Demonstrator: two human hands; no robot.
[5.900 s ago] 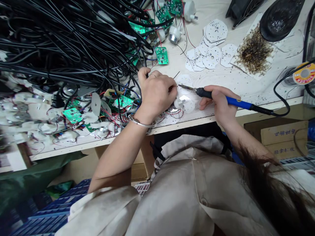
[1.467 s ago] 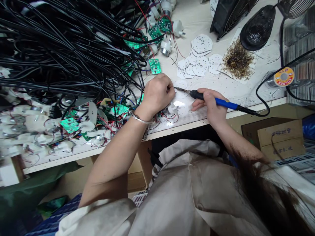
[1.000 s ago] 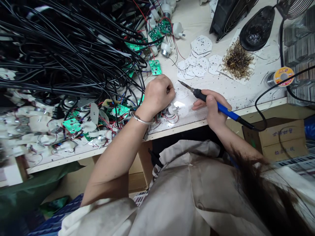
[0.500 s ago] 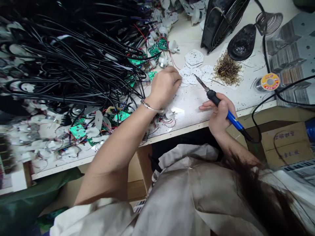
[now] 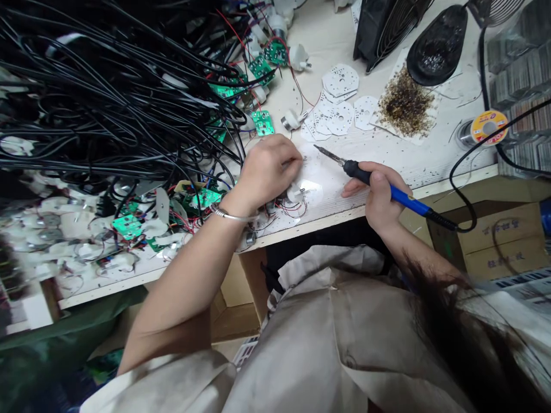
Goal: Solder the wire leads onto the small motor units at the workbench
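Note:
My right hand (image 5: 386, 195) is closed round the blue and black soldering iron (image 5: 402, 199). The iron's bare tip points left, a little apart from my left hand (image 5: 273, 169). That hand is low over the bench with its fingers bent and thumb and forefinger together; anything between them is hidden. Just beyond it are a green circuit board (image 5: 262, 122) and a small motor with a white cap (image 5: 291, 119), lying beside the white octagonal boards (image 5: 340, 117). Nearer me, partly behind my left hand, another white motor part (image 5: 295, 193) lies among thin red wires.
Black cables (image 5: 120, 86) are heaped at the left, above a pile of white motor parts (image 5: 55, 229). To the right stand a solder spool (image 5: 489, 127), a black iron rest (image 5: 438, 46), brown crumbs on a card (image 5: 407, 106) and a black fan (image 5: 383, 31).
The soldering iron has drawn back from my left hand. My left hand reached away toward the motor and came back; that motor now lies closer to me, against the white boards.

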